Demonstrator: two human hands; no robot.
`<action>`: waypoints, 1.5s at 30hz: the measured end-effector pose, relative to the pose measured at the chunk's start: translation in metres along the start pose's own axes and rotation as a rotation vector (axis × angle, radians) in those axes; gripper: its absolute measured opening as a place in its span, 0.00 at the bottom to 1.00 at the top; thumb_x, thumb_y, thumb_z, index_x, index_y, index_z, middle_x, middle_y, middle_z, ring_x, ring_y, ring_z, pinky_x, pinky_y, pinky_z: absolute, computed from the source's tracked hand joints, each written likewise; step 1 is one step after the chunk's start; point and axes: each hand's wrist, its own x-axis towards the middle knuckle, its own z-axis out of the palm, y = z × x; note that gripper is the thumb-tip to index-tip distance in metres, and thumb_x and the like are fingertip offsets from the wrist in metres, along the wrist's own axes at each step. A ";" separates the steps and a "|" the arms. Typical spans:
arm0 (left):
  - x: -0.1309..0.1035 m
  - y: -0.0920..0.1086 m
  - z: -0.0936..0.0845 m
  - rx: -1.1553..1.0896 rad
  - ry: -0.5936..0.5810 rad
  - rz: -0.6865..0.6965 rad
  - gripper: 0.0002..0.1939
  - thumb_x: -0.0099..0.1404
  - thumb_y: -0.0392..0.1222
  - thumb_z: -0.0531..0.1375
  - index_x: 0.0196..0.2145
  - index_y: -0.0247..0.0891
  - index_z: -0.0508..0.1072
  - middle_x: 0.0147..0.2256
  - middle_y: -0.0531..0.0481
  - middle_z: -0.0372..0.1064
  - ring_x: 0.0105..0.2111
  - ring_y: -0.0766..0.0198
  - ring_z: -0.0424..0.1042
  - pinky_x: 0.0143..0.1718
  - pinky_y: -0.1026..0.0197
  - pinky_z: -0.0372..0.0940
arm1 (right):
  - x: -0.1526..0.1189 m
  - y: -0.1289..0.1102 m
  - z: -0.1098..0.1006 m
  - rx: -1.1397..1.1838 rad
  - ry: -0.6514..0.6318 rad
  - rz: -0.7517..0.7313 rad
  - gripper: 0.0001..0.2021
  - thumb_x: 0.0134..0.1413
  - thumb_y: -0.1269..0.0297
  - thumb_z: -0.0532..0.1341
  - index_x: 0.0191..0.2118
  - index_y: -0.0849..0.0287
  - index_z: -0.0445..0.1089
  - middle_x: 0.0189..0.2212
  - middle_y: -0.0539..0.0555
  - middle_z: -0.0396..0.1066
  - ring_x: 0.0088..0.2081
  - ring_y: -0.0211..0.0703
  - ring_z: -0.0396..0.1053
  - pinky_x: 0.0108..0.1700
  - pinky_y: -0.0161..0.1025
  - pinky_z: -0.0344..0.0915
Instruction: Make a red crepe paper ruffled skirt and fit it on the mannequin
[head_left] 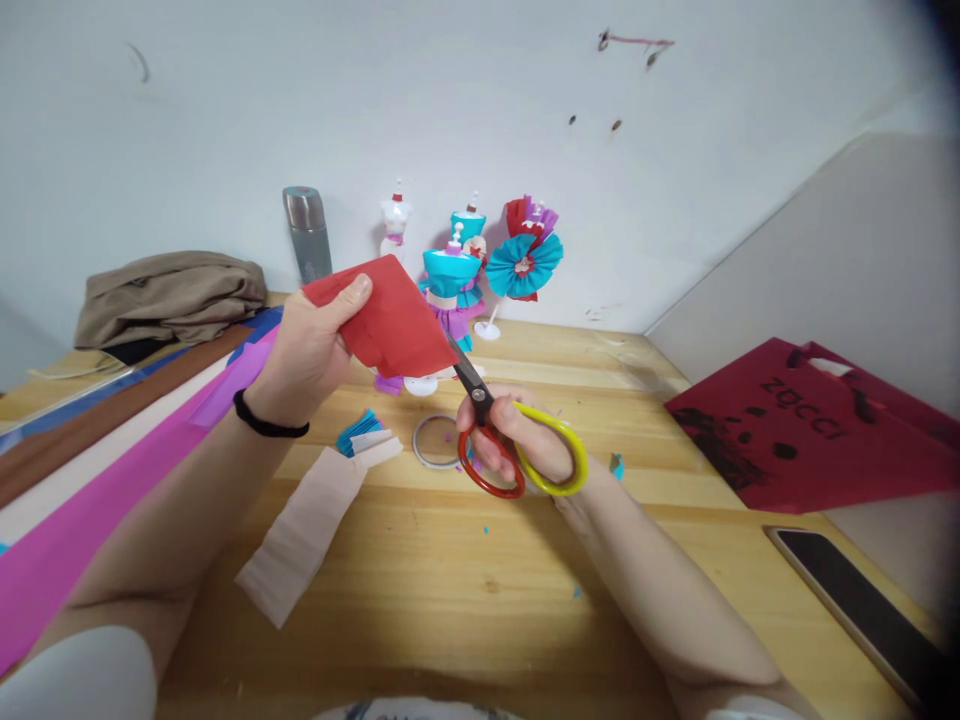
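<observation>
The left hand (311, 345) pinched a folded piece of red paper (397, 320), its thumb pressed flat on the near face and the other fingers mostly hidden behind. The right hand (540, 442) gripped a pair of scissors (478, 395), the thumb at the yellow handle and the fingers curled about the red one. The dark blades pointed up and away, their tips at the lower right corner of the paper; how far they were parted could not be told. Paper and scissors were held up above the wooden table (450, 620), in front of the body. A black band (262, 425) circled the left wrist. Below the hands lay a pale paper strip (300, 540), a pleated blue paper (356, 432) near its far end, and a thin grey ring (415, 446), with small scraps scattered around. Long strips in purple (75, 550), white (112, 440) and brown (127, 415) ran along the left side. Farther back stood small dress stands, one bearing a big blue paper rosette (536, 262), with a grey bottle (307, 235) and a crumpled brown cloth (172, 300) to their left. On the right, a red bag (817, 430) leaned beyond a phone (847, 605).
</observation>
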 end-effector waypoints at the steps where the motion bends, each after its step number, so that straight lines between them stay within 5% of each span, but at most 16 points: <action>1: 0.000 0.000 0.000 -0.001 -0.002 0.007 0.08 0.58 0.41 0.70 0.31 0.33 0.79 0.35 0.44 0.79 0.46 0.51 0.78 0.50 0.51 0.73 | 0.000 0.000 0.000 0.003 0.004 0.005 0.27 0.53 0.37 0.63 0.33 0.61 0.71 0.13 0.44 0.63 0.11 0.28 0.52 0.12 0.28 0.53; 7: 0.001 0.000 0.000 0.001 -0.025 0.035 0.07 0.59 0.41 0.69 0.31 0.35 0.80 0.30 0.47 0.78 0.39 0.54 0.79 0.44 0.53 0.75 | 0.000 0.000 0.000 0.007 -0.005 -0.004 0.26 0.54 0.37 0.63 0.33 0.61 0.71 0.12 0.44 0.63 0.10 0.28 0.51 0.11 0.28 0.50; 15: 0.005 -0.004 -0.004 0.032 -0.044 0.062 0.09 0.55 0.43 0.72 0.31 0.35 0.80 0.33 0.47 0.80 0.42 0.53 0.79 0.49 0.51 0.74 | -0.001 0.003 -0.002 0.058 -0.061 -0.050 0.26 0.59 0.38 0.59 0.37 0.61 0.70 0.14 0.43 0.61 0.12 0.29 0.50 0.13 0.28 0.50; 23: 0.006 -0.006 -0.004 -0.013 -0.033 0.041 0.07 0.55 0.40 0.71 0.31 0.35 0.81 0.33 0.47 0.80 0.38 0.56 0.80 0.46 0.53 0.75 | 0.002 0.004 -0.006 0.039 -0.185 -0.089 0.28 0.60 0.35 0.56 0.40 0.61 0.69 0.23 0.50 0.68 0.20 0.35 0.62 0.21 0.33 0.58; 30: 0.002 -0.007 -0.003 0.010 -0.061 0.009 0.11 0.53 0.44 0.73 0.30 0.34 0.80 0.32 0.47 0.79 0.41 0.53 0.79 0.47 0.52 0.74 | 0.002 0.005 -0.007 0.045 -0.223 -0.076 0.29 0.61 0.35 0.53 0.40 0.62 0.68 0.23 0.51 0.68 0.20 0.36 0.64 0.22 0.34 0.57; 45: -0.003 -0.012 0.001 0.019 -0.063 -0.007 0.15 0.51 0.46 0.74 0.32 0.34 0.80 0.35 0.46 0.80 0.41 0.52 0.79 0.44 0.54 0.74 | 0.002 0.004 -0.006 0.095 -0.194 -0.063 0.28 0.62 0.37 0.54 0.39 0.62 0.70 0.21 0.50 0.68 0.17 0.35 0.61 0.20 0.34 0.54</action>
